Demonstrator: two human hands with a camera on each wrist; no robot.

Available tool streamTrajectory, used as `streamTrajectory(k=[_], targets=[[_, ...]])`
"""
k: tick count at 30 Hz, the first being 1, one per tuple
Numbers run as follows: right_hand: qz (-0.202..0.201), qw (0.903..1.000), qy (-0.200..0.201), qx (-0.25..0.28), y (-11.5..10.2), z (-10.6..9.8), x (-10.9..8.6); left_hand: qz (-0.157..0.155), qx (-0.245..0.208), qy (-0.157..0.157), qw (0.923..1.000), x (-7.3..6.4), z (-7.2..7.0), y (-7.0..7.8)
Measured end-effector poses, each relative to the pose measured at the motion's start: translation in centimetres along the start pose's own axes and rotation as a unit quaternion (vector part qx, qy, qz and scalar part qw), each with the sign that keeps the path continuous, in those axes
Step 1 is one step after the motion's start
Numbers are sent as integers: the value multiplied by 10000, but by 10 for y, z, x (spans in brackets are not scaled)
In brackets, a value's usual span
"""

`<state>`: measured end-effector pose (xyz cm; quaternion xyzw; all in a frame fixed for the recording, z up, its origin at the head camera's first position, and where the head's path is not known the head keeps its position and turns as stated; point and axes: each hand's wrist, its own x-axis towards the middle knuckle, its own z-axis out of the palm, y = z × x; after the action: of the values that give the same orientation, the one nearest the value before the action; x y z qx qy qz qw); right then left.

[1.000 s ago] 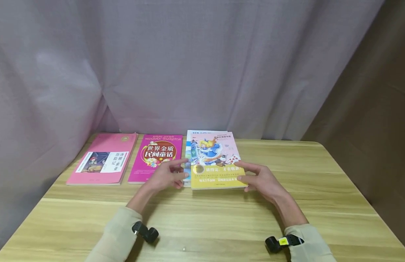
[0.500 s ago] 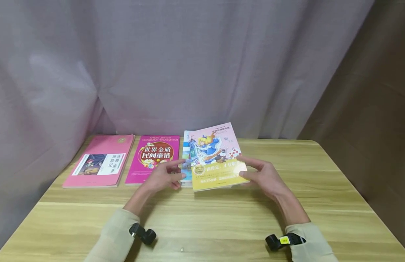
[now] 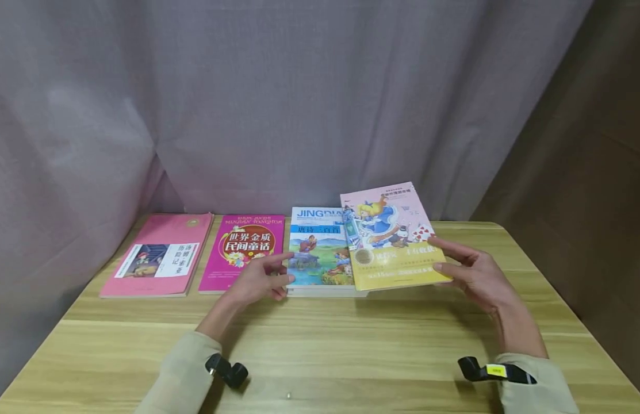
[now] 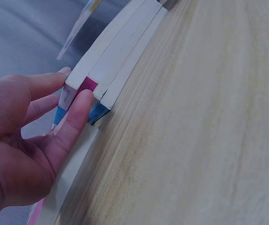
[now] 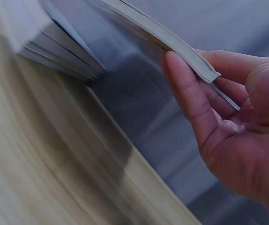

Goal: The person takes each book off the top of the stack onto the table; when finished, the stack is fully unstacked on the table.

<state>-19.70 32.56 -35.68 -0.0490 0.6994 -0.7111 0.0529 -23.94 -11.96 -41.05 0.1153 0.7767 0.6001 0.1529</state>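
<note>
Head view, right hand (image 3: 477, 276) holding storybook (image 3: 389, 238)

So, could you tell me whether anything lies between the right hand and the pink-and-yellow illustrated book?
Nothing visible does: the right hand already grips the pink-and-yellow illustrated book by its right edge, lifted above the stack of books on the wooden table.
</note>
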Motion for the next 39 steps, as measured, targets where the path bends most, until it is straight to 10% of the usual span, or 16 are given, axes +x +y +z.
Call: streamTrajectory(k=[12,24,39], targets=[[100,9997,224,4,17,-50,-9,-10,38,61,10000,0,0,0],[761,9955,305,-470,42,-47,4,-12,66,-14,10000,0,-1,-3],[1296,9566,483,-2563,43,-30,12,-85,12,53,9999,0,1,-1]])
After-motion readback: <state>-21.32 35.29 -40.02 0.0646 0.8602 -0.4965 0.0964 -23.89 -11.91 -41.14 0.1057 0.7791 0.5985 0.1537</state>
